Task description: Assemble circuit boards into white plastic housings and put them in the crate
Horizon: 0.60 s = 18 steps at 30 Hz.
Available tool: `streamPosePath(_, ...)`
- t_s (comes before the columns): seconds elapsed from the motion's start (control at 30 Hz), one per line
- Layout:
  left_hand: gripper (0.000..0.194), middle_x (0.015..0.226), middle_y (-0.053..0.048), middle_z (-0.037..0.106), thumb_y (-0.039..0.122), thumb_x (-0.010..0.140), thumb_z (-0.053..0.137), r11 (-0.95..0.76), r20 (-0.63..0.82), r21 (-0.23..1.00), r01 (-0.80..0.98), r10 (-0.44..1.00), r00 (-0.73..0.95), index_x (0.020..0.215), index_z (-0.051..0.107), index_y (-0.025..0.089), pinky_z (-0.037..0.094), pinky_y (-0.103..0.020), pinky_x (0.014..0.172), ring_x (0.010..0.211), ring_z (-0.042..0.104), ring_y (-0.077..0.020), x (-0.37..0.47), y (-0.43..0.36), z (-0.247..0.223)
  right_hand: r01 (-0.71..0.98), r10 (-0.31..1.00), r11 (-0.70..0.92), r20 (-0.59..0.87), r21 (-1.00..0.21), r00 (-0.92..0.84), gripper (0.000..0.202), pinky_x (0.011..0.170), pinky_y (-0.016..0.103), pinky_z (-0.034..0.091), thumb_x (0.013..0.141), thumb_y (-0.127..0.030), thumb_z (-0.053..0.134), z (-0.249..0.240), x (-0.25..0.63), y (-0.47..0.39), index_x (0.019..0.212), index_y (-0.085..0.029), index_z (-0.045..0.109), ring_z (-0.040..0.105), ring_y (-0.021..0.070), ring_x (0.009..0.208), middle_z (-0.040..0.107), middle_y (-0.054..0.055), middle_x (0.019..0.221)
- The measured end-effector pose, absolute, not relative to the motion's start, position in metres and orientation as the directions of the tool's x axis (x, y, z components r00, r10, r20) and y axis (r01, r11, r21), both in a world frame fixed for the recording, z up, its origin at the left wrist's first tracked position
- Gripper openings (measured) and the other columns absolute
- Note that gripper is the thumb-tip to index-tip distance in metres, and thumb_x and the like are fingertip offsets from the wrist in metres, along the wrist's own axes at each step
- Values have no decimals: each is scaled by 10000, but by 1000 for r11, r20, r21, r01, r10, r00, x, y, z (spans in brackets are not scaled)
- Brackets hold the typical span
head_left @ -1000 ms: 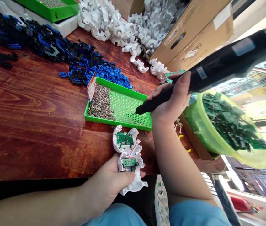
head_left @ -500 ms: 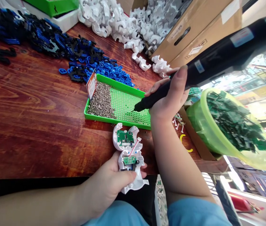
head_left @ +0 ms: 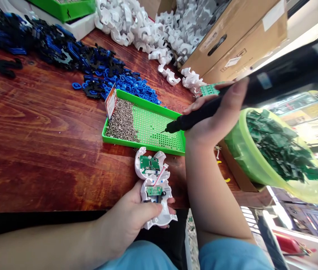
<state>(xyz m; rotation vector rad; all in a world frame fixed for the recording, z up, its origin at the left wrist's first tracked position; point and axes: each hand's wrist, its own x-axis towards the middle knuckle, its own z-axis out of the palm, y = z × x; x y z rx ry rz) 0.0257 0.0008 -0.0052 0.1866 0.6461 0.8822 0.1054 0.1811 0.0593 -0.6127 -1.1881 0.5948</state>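
My left hand [head_left: 136, 210] is closed around a white plastic housing [head_left: 165, 217], thumb over its lower part. Inside the housing sit two green circuit boards [head_left: 150, 164], and a thin red and white wire with a small plug runs between them. My right hand [head_left: 215, 116] grips a black electric screwdriver [head_left: 201, 113], slanting down to the left. Its thin tip is over the holed part of a green screw tray [head_left: 144, 145]; whether it touches a screw I cannot tell. Loose small screws [head_left: 121, 122] are heaped at the tray's left end.
Blue rings [head_left: 133, 84] and black and blue parts [head_left: 63, 48] lie behind the tray. White housings [head_left: 136, 26] are piled at the back near a cardboard box [head_left: 232, 41]. At right, a yellow-green basin [head_left: 239, 142] holds green circuit boards [head_left: 277, 146].
My right hand and the screwdriver have shifted to the right, the tip moving slightly right over the tray. My left hand and the housing have hardly moved.
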Motion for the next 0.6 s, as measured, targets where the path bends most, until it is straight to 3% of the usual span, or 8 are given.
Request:
streamPosePath(0.13,281,890,-35,755,161,740,736,603,-423,414,-682,791,442,1013,672,181,553,-287,714,835,708,-200,27,-4,-11,-83,711,689,650,-720,268,247,374,252,372,897,-450,492,78,110,158,758,-248,519,443,118,392,428,-55,485)
streamPosePath(0.23,211,904,-21,764,245,794,746,541,-403,449,-711,833,380,1000,715,205,544,-274,823,901,705,-193,26,-11,-17,-159,759,643,597,-749,258,272,360,250,363,876,-480,544,86,118,137,756,-236,555,433,114,376,456,-57,467)
streamPosePath(0.43,392,1248,-6,696,309,841,721,412,-361,549,-727,902,238,1229,663,305,457,-338,1069,1188,622,-251,14,-13,-16,-150,870,492,475,-858,134,390,369,266,419,722,-575,725,97,136,97,656,-218,583,469,122,354,518,-54,418)
streamPosePath(0.6,435,1283,8,680,285,843,720,394,-366,643,-657,911,189,1267,641,350,374,-341,1139,1255,576,-262,11,-9,-17,-141,880,473,461,-869,112,391,390,272,439,812,-597,624,103,132,77,678,-231,586,468,130,336,522,-56,400)
